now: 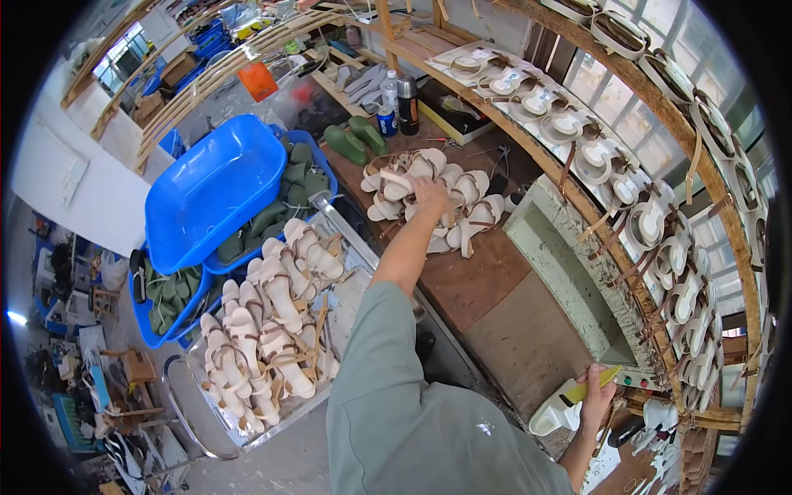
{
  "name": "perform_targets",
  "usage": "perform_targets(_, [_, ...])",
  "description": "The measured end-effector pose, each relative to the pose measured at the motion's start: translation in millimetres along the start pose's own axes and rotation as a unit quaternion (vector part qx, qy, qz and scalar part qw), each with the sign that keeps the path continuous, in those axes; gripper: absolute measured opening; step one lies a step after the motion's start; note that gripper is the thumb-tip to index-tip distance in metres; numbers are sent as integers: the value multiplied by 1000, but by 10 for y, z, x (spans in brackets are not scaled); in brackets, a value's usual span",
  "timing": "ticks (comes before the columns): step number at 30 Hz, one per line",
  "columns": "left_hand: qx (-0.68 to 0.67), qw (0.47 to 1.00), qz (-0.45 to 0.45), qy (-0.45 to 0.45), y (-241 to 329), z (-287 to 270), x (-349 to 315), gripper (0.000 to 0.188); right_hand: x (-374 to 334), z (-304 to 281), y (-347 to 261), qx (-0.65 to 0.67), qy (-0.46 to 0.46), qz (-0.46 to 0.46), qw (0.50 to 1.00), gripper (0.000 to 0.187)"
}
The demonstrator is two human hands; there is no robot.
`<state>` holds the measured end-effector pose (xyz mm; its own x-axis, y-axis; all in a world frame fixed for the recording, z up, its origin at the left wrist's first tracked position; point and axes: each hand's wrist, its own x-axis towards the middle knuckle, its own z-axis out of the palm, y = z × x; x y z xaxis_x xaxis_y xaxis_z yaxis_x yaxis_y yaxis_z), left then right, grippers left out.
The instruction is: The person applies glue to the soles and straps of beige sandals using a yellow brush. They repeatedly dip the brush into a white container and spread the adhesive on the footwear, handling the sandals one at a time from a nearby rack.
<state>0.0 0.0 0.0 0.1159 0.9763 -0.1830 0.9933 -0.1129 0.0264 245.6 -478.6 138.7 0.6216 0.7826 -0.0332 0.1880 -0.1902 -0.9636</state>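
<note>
My left hand point(432, 196) reaches out to a heap of cream sandals point(472, 188) on the brown worktop. Its fingers are closed on one sandal point(399, 182) at the left of the heap; that sandal partly covers the fingertips. Low on the right, my right hand point(596, 401) grips a flat yellow tool point(601, 379) with a dark edge, whose exact kind I cannot make out. Beside that hand lies a white, rounded object point(551, 412), partly hidden by the hand and arm.
A metal cart point(351, 285) at my left carries rows of sandals point(280, 330). Blue tubs point(216, 194) stand behind it, some holding green pieces. Green shoe lasts point(345, 144), a can point(386, 122) and a flask point(407, 106) stand farther back. Sandal-laden racks point(594, 161) curve along the right.
</note>
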Motion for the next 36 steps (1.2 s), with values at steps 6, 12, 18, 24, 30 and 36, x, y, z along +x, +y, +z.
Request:
perform_targets(6, [29,989,113,87,-258,474,-47,39,-32,132,32,-23,44,21,999,21])
perform_targets(12, [3,997,25,66,-218,293,-162,53,-36,156,0,-42,38,40,998,23])
perform_targets(18, [-106,992,50,-55,-337,550,35,50,-131,39,16,-42,54,49,996,23])
perform_targets(24, [-144,977,134,-86,81,588,-506,45,-234,-9,134,-20,59,50,997,22])
perform_targets(30, [-102,964,231,-78,456,1275,-1230,51,-358,-140,159,16,40,19,999,24])
perform_targets(36, [-320,901,249,-155,1141,1293,-2437,41,-731,-722,430,25,104,39,994,22])
